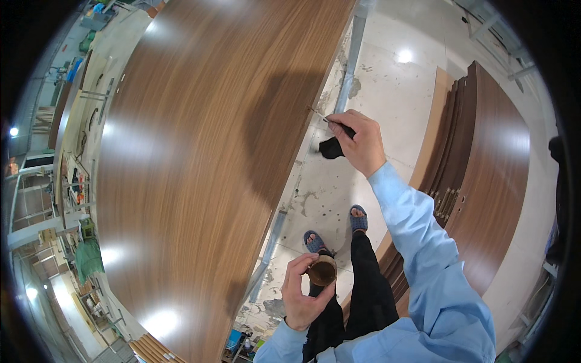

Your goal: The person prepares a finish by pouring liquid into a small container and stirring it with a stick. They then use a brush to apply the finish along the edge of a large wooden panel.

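Observation:
A long brown wood-grain door panel (pixel 200 157) lies flat across the left and middle, its right edge beside me. My right hand (pixel 365 144) is closed in a pinch around a thin brush (pixel 319 114), whose slim tip meets the panel near that edge. Just below those fingers shows a black shape (pixel 331 148) that I cannot make out. Lower down, my left hand (pixel 301 304) grips a small round cup (pixel 322 271) with a brown inside, fingers and thumb around its sides. The cup stays apart from the panel, above my legs.
Several brown panels (pixel 484 163) stand stacked at the right. Grey supports (pixel 352 66) run under the door panel's right side. Bottles and small items (pixel 242 345) sit low near its bottom corner. Racks and a green cloth (pixel 89 260) line the far left. The pale floor (pixel 393 103) has stains.

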The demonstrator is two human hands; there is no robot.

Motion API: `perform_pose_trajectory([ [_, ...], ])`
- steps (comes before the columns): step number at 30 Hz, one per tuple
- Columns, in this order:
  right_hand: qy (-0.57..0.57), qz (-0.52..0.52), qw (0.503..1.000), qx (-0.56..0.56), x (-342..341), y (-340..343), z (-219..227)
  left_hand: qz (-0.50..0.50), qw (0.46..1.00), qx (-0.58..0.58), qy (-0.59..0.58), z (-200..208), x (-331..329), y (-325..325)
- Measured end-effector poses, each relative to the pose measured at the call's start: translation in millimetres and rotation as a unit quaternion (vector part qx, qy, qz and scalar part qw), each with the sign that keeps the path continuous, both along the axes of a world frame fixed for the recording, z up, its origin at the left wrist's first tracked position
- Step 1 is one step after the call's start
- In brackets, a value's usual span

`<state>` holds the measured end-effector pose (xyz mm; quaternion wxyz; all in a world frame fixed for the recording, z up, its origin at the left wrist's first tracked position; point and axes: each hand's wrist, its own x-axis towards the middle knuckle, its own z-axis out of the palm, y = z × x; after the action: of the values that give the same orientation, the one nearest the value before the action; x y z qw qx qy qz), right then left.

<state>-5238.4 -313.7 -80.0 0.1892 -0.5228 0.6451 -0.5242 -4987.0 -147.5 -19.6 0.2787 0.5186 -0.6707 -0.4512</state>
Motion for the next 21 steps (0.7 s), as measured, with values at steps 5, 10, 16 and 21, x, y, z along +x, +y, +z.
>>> perform_pose_trajectory([
  [5,0.067,0.243,0.964,0.088,-15,-3,-3,0.015,1.0,0.012,0.017,2,-24,-8],
  [10,0.027,0.066,0.997,0.0,-37,-25,-25,0.016,1.0,0.014,0.009,1,-40,-15],
  [16,0.082,0.203,0.975,0.04,-54,-33,-28,0.032,0.999,0.014,0.013,0,-59,-20],
  [21,0.028,0.021,0.999,-0.025,-62,-45,-4,0.027,1.0,0.008,-0.006,2,-71,-30],
])
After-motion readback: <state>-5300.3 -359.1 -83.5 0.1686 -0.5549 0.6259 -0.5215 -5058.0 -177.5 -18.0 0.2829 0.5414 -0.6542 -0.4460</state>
